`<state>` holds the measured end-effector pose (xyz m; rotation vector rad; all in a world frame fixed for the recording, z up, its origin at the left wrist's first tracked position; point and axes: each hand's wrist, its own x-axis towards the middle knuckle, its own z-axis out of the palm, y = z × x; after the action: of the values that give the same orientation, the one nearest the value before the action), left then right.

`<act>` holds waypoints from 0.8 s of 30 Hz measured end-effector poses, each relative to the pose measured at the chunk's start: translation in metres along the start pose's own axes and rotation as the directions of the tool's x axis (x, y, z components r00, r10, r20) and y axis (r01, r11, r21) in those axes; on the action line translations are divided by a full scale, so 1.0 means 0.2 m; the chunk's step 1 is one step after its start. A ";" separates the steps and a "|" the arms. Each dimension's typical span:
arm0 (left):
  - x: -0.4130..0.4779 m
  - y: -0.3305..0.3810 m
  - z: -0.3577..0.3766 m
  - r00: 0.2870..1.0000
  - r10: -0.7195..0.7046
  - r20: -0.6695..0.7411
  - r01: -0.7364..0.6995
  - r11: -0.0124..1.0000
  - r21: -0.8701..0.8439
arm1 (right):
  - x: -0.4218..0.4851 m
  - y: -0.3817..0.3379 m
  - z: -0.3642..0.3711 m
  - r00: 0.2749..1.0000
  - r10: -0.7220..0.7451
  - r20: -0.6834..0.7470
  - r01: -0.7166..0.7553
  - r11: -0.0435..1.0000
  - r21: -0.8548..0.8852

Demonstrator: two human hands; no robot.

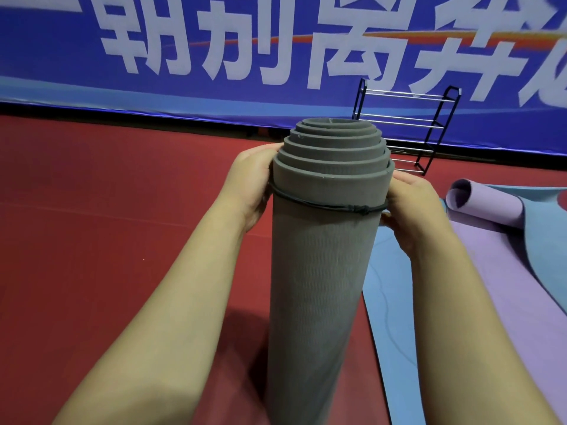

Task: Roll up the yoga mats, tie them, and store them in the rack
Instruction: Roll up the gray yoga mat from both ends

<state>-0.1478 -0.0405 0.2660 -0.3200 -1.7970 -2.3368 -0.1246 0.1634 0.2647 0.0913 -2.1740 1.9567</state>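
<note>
**Grey mat held upright, cord round its top**

A rolled grey mat (322,271) stands on end in the middle of the red floor (107,194), its lower end out of view at the bottom of the picture. The layers at its top are stepped, the inner turns rising above the outer ones. A thin black cord (306,204) circles the roll just below the top rim, with a small knot on the near side, right of centre.

The left grip (251,185), a bare hand, is clamped on the left side of the roll at the height of the cord, with its fingers wrapped round the back out of sight. The right grip (411,204) is clamped on the opposite side at the same height, its thumb lying just beside the end of the cord. Whether either one also pinches the cord cannot be told.

To the right a blue mat (389,302) lies flat on the floor, with a purple mat (506,271) over it, its far end curled into a loose roll. A black-framed rack (408,127) with metal bars stands at the floor's far edge, against a blue banner (214,41) with large white characters.
</note>
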 end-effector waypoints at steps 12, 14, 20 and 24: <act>-0.04 -0.02 0.01 0.989 -0.147 0.007 0.145 0.982 0.125 | 0.07 -0.03 -0.01 0.970 0.226 0.086 -0.227 0.974 0.010; -0.05 -0.02 0.01 0.997 -0.059 -0.051 0.069 0.976 0.205 | 0.08 0.00 -0.02 0.969 0.235 0.080 -0.233 0.972 -0.027; -0.20 -0.12 -0.01 0.965 0.261 -0.011 -0.260 0.965 0.035 | 0.05 0.10 0.04 0.982 0.181 0.062 -0.177 0.982 -0.057; -0.19 -0.12 -0.07 0.962 0.243 0.128 -0.269 0.923 0.275 | 0.00 0.11 0.05 0.995 -0.032 0.092 0.028 0.999 0.041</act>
<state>-0.1180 -0.0469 0.2305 -0.5860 -1.9711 -1.8790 -0.1293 0.1551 0.2422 0.2241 -2.1776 2.0171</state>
